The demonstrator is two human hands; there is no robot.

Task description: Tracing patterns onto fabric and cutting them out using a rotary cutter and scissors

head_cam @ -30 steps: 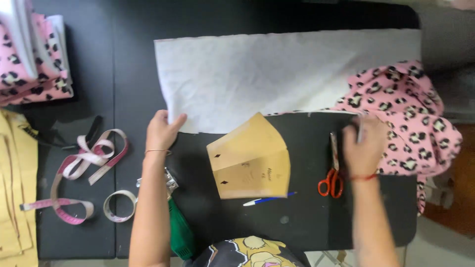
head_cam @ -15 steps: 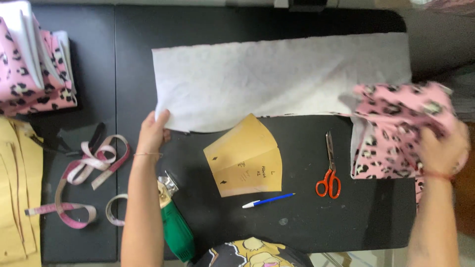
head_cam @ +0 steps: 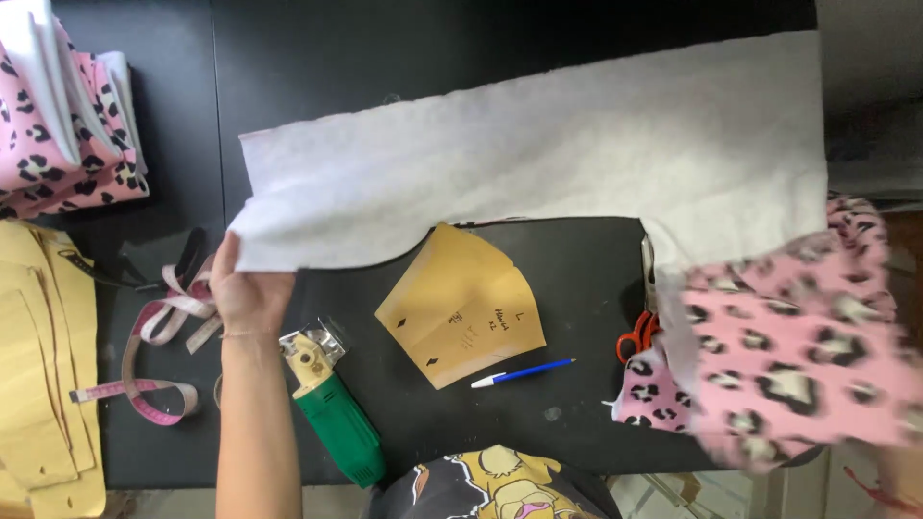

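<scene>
Since half a second ago the pink leopard fabric has swung leftward over the bench's right near corner, blurred, now covering most of the scissors. My left hand pinches the white batting's near-left corner; my right hand is hidden, grip unknowable. Fabric isn't yet spread flat; pattern card lies unused.

Right hand not visible, lost under the motion-blurred pink leopard-print fabric at the right edge. Orange-handled scissors mostly covered by that fabric. Yellow pattern pieces cropped at left edge. Fabric stack cropped far left.
</scene>
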